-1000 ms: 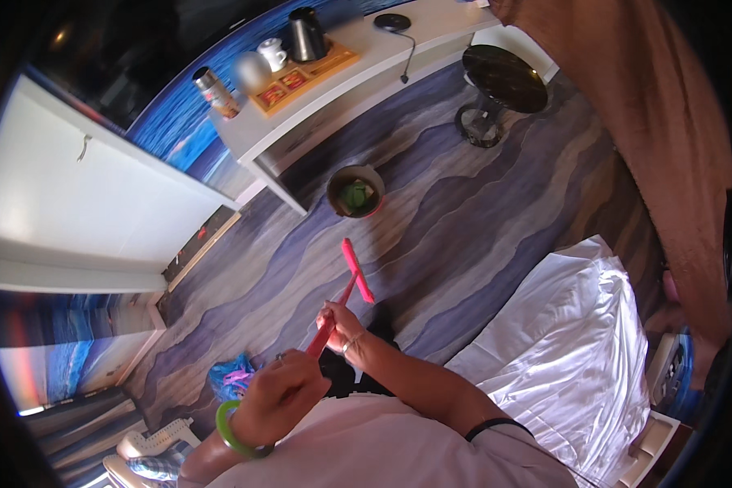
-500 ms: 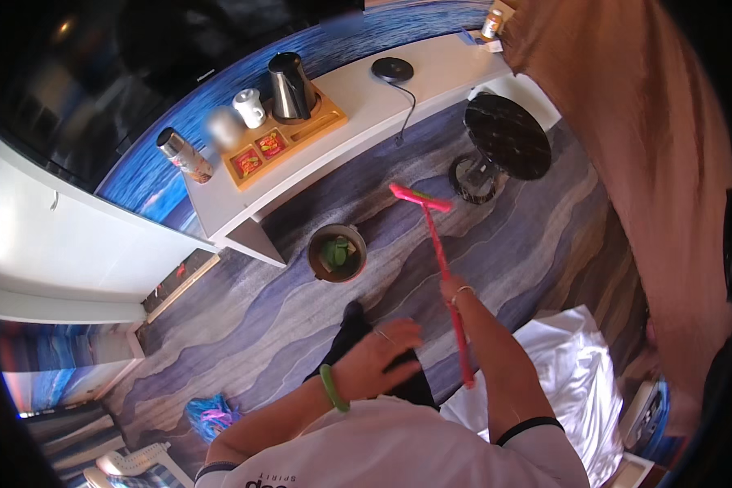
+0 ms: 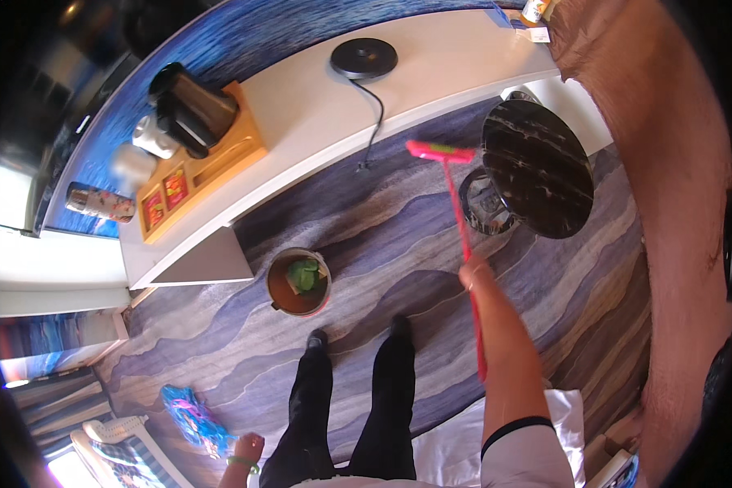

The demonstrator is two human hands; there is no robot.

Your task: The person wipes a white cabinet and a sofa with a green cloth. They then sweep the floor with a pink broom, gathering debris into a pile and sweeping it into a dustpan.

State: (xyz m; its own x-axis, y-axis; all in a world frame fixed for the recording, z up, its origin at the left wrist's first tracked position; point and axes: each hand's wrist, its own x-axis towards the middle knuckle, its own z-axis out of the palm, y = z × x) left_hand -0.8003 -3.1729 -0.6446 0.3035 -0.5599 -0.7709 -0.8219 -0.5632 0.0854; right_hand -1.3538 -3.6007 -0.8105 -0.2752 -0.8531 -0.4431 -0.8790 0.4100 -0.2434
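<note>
Head view: on the white desk (image 3: 317, 122) a wooden tray (image 3: 199, 175) holds one black kettle (image 3: 191, 110), one white cup (image 3: 153, 137) and two small red-and-yellow packets (image 3: 164, 199) lying flat side by side; their print is too small to make out. Left of the tray lies one patterned canister (image 3: 99, 203) on its side, and a pale round thing (image 3: 130, 167) beside it is too blurred to tell. One black round kettle base (image 3: 363, 58) sits further along the desk, its cord running over the edge. A jar with an orange label (image 3: 537, 10) is cut off at the top edge.

The right hand (image 3: 476, 272) is closed around the pink handle of a broom (image 3: 457, 203), whose pink and green head is held out over the carpet (image 3: 366, 236), near the one round dark marble table (image 3: 537, 167). The left hand (image 3: 248, 449) hangs low by the leg; whether it is open or closed cannot be told. Just beside it lies a blue patterned bundle (image 3: 191, 415). One round bin (image 3: 298, 282) with green paper inside stands before the two black shoes.
</note>
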